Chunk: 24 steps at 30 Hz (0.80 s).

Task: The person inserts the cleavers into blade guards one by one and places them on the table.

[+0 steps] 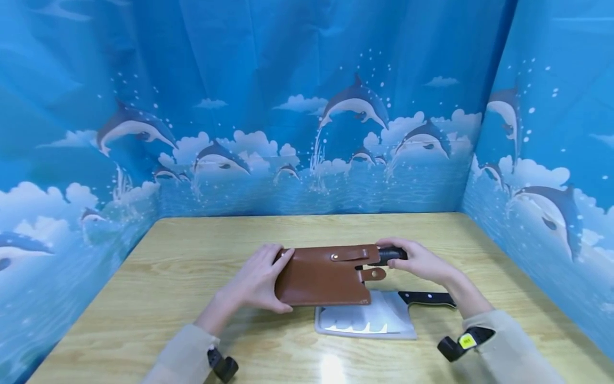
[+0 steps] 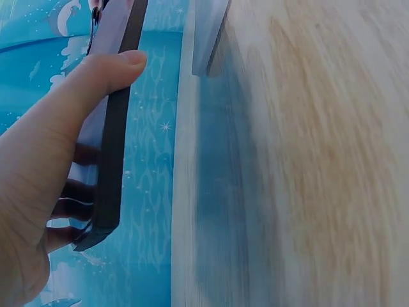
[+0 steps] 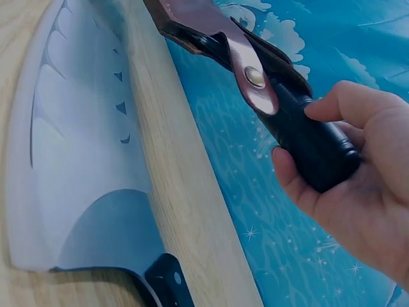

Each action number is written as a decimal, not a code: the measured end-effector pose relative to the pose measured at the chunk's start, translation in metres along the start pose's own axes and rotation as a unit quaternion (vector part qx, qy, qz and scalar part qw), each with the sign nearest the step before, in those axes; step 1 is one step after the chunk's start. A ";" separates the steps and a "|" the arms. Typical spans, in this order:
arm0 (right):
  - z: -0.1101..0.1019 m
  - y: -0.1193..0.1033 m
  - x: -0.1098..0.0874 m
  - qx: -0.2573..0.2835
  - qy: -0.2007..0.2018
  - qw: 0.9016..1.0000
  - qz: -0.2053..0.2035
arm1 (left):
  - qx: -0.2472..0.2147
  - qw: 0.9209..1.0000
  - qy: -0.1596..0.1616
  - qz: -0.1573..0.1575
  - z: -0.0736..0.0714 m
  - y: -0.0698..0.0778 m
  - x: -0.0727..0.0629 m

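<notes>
A brown leather knife sheath (image 1: 322, 280) is held above the table between both hands. My left hand (image 1: 261, 278) grips its left end, the thumb (image 2: 115, 71) on one edge and the fingers spread over the other side. A black handle (image 3: 313, 144) sticks out of the sheath's right end, and my right hand (image 1: 424, 261) holds it between thumb and fingers. The sheath hides whatever blade it contains. A strap with a metal stud (image 3: 254, 77) hangs beside the handle. Below the sheath, a cleaver (image 1: 384, 316) lies flat, its black riveted handle (image 1: 427, 298) pointing right.
The light wood table (image 1: 192, 250) reaches back to a blue dolphin-print curtain (image 1: 268, 80), which also encloses both sides. A pale border runs along the lying cleaver's front edge. Both sleeved wrists wear small black cameras (image 1: 223, 367).
</notes>
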State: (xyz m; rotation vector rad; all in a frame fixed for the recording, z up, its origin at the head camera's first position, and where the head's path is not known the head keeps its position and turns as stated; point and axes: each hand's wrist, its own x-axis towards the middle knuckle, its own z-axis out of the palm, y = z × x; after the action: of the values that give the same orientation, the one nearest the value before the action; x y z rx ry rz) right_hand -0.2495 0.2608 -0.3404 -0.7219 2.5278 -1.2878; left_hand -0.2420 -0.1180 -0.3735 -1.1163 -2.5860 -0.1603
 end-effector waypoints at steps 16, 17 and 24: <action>0.004 0.009 0.005 0.008 0.021 1.000 0.012 | 0.009 1.000 -0.008 0.000 0.004 0.008 0.005; 0.003 0.011 0.004 0.005 0.022 1.000 0.016 | 0.009 1.000 -0.007 0.000 0.004 0.008 0.005; -0.005 0.017 -0.003 0.001 0.052 0.999 0.014 | 0.005 1.000 -0.001 -0.007 0.003 0.006 0.008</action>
State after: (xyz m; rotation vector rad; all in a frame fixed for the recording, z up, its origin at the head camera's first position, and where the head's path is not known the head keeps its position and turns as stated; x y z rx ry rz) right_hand -0.2547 0.2743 -0.3513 -0.6314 2.6078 -1.3505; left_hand -0.2434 -0.1074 -0.3737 -1.0958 -2.5947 -0.1496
